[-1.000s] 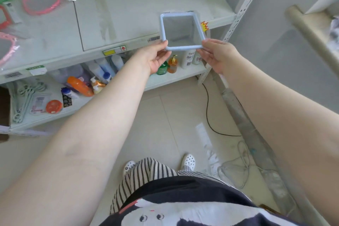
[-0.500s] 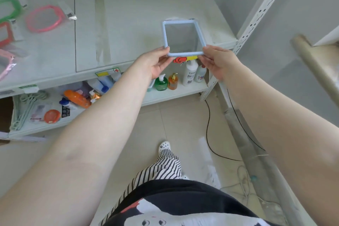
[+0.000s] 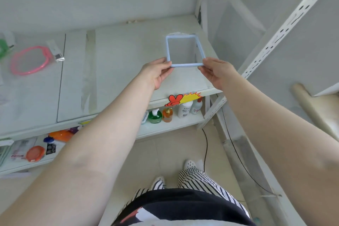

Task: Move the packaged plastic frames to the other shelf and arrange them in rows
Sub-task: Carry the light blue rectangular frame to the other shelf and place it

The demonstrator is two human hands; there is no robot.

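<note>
The white metal shelving unit (image 3: 286, 16) fills the view, and its broad pale upper shelf (image 3: 117, 71) is where the frames are being laid out; below it the lower shelf (image 3: 168, 124) carries the only real containers in sight: a green pump bottle (image 3: 155, 115), an amber pump bottle (image 3: 167, 115), two white labelled bottles (image 3: 185, 109) beside them, and further left an orange round lid (image 3: 35, 153) among packets too blurred to name; what the bottles hold cannot be told beyond their colour. The light-blue square plastic frame in a clear packet (image 3: 184, 50) is held over the right end of the upper shelf, its far edge low near the surface and its near edge raised; the left hand (image 3: 157, 72) pinches the near left corner and the right hand (image 3: 214, 72) pinches the near right corner, fingers of both clamped on the rim. The main risk, as I judge it, is placement: the frame sits close to the shelf's front lip and right upright, so let go too soon it could tip off the edge toward the bottles or the floor; set down crooked, it would also break the row. The slick packet could slide under a light pinch. Well apart on the left lie a pink oval plastic frame in its packet (image 3: 30, 60) and a green plastic frame (image 3: 3, 48), half cut off by the picture's edge.
</note>
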